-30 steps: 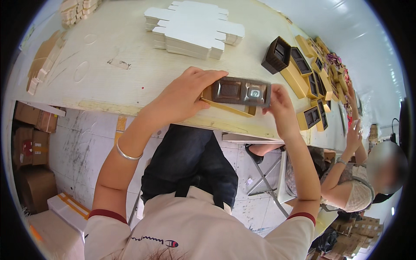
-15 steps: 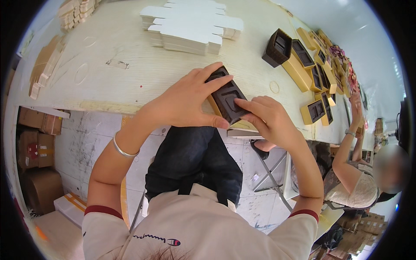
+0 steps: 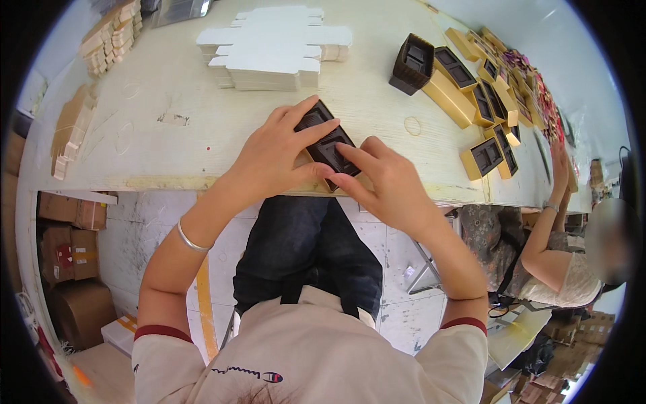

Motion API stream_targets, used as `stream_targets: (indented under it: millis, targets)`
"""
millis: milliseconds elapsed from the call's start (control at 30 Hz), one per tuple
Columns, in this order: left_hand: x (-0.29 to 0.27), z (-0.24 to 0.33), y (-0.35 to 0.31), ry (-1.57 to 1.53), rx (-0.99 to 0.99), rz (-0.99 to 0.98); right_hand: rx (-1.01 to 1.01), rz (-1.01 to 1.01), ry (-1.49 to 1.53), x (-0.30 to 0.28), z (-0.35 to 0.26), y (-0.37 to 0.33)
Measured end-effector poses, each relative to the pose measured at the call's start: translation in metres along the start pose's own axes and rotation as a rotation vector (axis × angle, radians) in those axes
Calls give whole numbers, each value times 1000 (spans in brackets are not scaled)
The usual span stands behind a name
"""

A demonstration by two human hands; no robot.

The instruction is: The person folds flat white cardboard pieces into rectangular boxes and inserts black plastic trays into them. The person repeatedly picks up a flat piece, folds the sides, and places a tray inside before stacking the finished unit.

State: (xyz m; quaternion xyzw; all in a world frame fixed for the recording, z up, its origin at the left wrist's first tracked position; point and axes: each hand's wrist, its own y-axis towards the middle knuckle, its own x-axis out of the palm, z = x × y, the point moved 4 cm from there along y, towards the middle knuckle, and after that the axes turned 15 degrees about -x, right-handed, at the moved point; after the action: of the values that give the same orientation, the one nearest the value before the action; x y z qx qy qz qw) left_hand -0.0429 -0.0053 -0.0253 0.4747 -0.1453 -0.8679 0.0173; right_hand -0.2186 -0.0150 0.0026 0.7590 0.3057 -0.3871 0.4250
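A small box with a dark brown plastic tray (image 3: 332, 149) set in it lies tilted at the table's near edge, right in front of me. My left hand (image 3: 274, 147) wraps it from the left, fingers across the top and thumb along the near end. From the right, my right hand (image 3: 387, 178) presses its index finger into a recess of the tray, while its thumb touches the near end beside my left thumb. Most of the box's sides are hidden by my hands and the tray.
Flat white carton blanks (image 3: 269, 47) are stacked at the back. A stack of dark trays (image 3: 412, 62) stands to the right, beside several gold boxes (image 3: 449, 99) with dark trays. Folded cardboard pieces (image 3: 74, 128) lie far left. A co-worker (image 3: 555, 269) sits at the right.
The tray now sits deeper and more level in the box. My right index finger has shifted from its near right side into a recess. The view has turned slightly.
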Motion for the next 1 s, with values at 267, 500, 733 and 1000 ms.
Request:
stream_targets:
  millis: [267,500,733,1000]
  targets:
    - [3,-6,-13,-106,-51,175,20,148,40,7,-5,-4]
    - [8,-10,-14,-149,-62,185,143,31,74,6,0,-2]
    - [10,-9,-22,106,42,312,59,182,-432,45,-31,-14]
    - [-7,-6,-28,-52,116,206,87,408,-270,62,-19,-17]
